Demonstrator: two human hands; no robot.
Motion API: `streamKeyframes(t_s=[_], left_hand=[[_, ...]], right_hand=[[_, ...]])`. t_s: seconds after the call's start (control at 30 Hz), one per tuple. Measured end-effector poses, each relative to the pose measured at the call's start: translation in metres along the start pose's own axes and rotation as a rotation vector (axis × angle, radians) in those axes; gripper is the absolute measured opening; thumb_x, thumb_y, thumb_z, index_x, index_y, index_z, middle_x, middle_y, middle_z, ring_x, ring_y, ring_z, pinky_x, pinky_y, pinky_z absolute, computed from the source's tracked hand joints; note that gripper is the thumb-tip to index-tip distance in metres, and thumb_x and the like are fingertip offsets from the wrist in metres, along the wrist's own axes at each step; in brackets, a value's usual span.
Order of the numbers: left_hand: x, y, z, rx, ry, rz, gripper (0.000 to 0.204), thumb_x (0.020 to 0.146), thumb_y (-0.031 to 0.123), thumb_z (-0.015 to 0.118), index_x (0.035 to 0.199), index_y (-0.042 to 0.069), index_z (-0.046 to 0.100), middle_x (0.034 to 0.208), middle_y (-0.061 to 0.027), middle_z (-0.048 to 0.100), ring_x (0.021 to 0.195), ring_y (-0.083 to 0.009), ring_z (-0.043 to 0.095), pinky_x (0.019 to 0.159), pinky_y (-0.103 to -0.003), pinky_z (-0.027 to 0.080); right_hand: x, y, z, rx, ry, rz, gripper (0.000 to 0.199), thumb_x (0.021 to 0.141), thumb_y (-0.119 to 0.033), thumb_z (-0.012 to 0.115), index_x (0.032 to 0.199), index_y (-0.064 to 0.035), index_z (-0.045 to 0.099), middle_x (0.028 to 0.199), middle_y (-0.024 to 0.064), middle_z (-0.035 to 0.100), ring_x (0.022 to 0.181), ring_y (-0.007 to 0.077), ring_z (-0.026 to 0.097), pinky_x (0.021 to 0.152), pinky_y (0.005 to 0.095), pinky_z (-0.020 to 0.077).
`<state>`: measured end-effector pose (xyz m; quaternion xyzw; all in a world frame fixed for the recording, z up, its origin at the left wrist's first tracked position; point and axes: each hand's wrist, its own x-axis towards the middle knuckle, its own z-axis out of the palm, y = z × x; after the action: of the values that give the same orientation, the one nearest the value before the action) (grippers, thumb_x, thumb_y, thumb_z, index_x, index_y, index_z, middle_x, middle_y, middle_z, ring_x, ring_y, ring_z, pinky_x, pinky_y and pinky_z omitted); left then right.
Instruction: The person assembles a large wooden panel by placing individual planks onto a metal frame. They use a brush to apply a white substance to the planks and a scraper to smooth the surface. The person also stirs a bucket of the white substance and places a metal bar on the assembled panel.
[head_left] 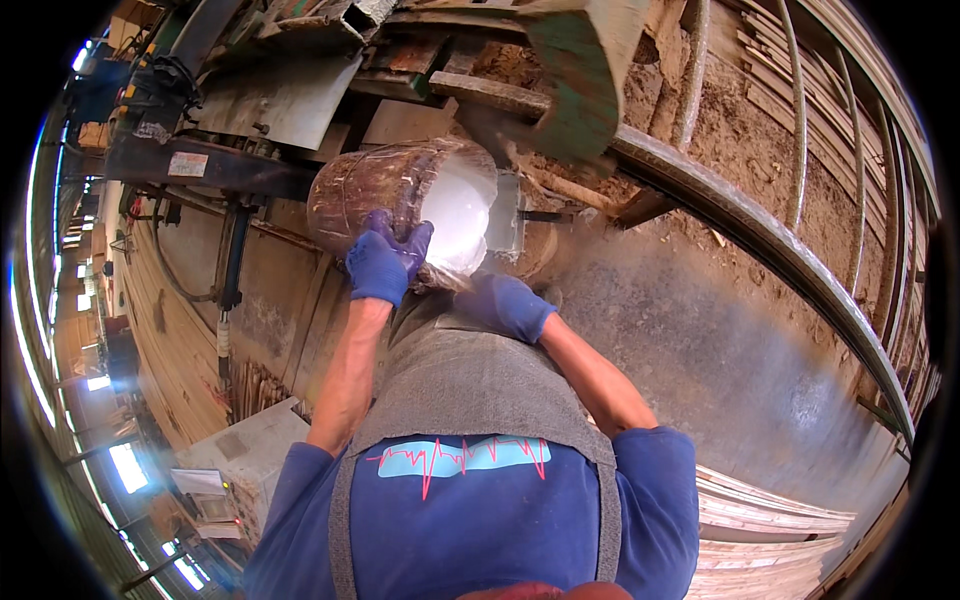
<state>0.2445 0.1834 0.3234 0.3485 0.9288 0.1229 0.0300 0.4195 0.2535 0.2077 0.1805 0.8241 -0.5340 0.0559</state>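
A short log-like cylinder [365,190] with rough brown bark lies on its side in front of me, its bright white end facing right. The glare hides the detail of that end. My left hand [386,258], in a blue glove with darker fingertips, presses on the near side of the bark with its fingers spread. My right hand [508,304], also gloved, is by the lower edge of the white end. Motion blurs its fingers, and whether they hold anything is unclear. A grey apron [470,380] covers my front.
A dark machine beam [220,167] runs in from the left. Beyond the cylinder stands a green, worn metal part [580,75]. A curved metal rail [760,230] borders debris at right. Wood strips [760,515] lie lower right, and a control box [240,460] stands lower left.
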Motion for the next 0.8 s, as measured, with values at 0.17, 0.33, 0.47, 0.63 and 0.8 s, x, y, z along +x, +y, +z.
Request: streamKeyframes(t_s=[0.17, 0.33, 0.47, 0.63, 0.8], left_hand=[[0.001, 0.003, 0.002, -0.048, -0.033, 0.003, 0.064, 0.075, 0.05, 0.075, 0.107, -0.003, 0.062, 0.091, -0.0277, 0.068, 0.088, -0.0417, 0.068, 0.074, -0.046, 0.053], [0.002, 0.005, 0.0, -0.091, -0.044, 0.029, 0.061, 0.076, 0.048, 0.076, 0.107, -0.003, 0.061, 0.09, -0.0278, 0.068, 0.087, -0.0418, 0.068, 0.074, -0.045, 0.053], [0.003, 0.003, 0.002, -0.057, -0.052, -0.009, 0.061, 0.076, 0.047, 0.076, 0.107, -0.003, 0.061, 0.091, -0.028, 0.068, 0.087, -0.0416, 0.068, 0.074, -0.045, 0.053], [0.005, 0.006, 0.0, -0.034, -0.052, -0.019, 0.061, 0.076, 0.048, 0.076, 0.106, -0.003, 0.06, 0.091, -0.0276, 0.068, 0.087, -0.0418, 0.068, 0.075, -0.046, 0.053], [0.006, 0.002, -0.001, -0.012, -0.054, -0.057, 0.064, 0.075, 0.049, 0.076, 0.108, -0.004, 0.06, 0.095, -0.0283, 0.068, 0.09, -0.0423, 0.067, 0.077, -0.046, 0.053]], right_hand=[[-0.01, -0.014, -0.017, 0.059, 0.036, 0.034, 0.049, 0.09, -0.04, 0.055, 0.106, 0.0052, 0.065, 0.102, 0.0303, 0.064, 0.097, 0.0433, 0.063, 0.087, 0.0462, 0.0473], [-0.006, -0.01, -0.015, 0.037, 0.031, 0.012, 0.048, 0.09, -0.039, 0.055, 0.107, 0.0047, 0.065, 0.102, 0.0298, 0.065, 0.096, 0.0434, 0.063, 0.087, 0.0463, 0.0474], [-0.013, -0.026, -0.031, 0.066, 0.016, 0.07, 0.048, 0.09, -0.039, 0.055, 0.106, 0.0048, 0.065, 0.1, 0.0299, 0.065, 0.093, 0.0438, 0.063, 0.085, 0.0467, 0.0479], [-0.009, -0.021, -0.028, 0.057, 0.029, 0.071, 0.047, 0.09, -0.039, 0.055, 0.103, 0.0049, 0.066, 0.098, 0.0303, 0.065, 0.091, 0.0439, 0.063, 0.084, 0.0472, 0.0483], [-0.004, -0.014, -0.018, -0.011, 0.048, 0.021, 0.046, 0.09, -0.038, 0.056, 0.098, 0.0051, 0.067, 0.095, 0.0297, 0.065, 0.089, 0.0436, 0.064, 0.082, 0.0476, 0.049]])
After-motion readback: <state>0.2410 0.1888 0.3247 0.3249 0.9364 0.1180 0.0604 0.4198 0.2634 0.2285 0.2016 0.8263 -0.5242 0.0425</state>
